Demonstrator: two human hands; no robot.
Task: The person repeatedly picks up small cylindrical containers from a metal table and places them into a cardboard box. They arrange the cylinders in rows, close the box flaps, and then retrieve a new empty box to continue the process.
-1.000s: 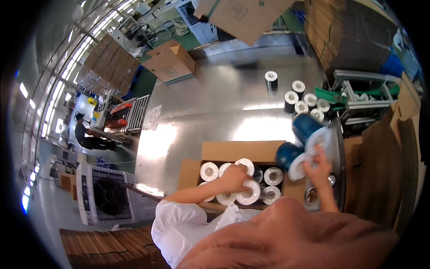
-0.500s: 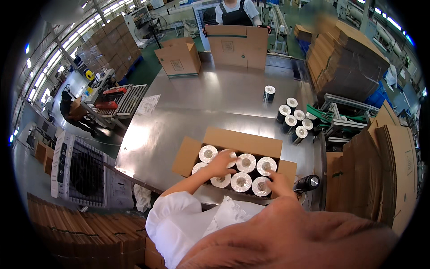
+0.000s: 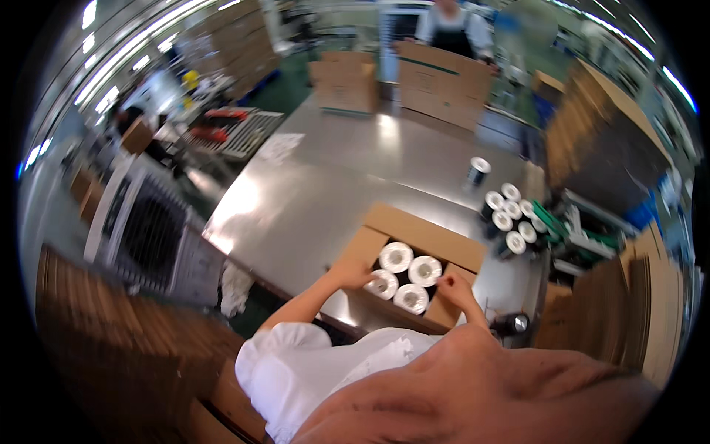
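Observation:
An open cardboard box (image 3: pixel 390 220) stands at the table's near edge. Its long far flap is raised, and both short end flaps lie folded inward over the contents. Between them, white-ended rolls (image 3: pixel 396 257) with dark sides show in two rows; the end flaps hide the rest. My left hand (image 3: pixel 353 275) rests on the left end flap (image 3: pixel 362 250), fingers extended, slightly blurred. Over the right end flap (image 3: pixel 442 307), my right hand (image 3: pixel 457 288) has its fingers curled at the flap's inner edge.
More rolls (image 3: pixel 510 209) stand at the table's right, beside a green-railed conveyor (image 3: pixel 566 226). A dark bottle (image 3: pixel 510 324) is near my right forearm. Across the metal table (image 3: pixel 296 192), a person (image 3: pixel 451 29) holds a carton (image 3: pixel 444 83) next to another open carton (image 3: pixel 345 85). Flat cardboard stacks flank me.
My hands have moved off the rolls onto the box's short ends. Both end flaps, spread outward before, are now folded in, covering the outer rolls. The view has shifted and turned slightly.

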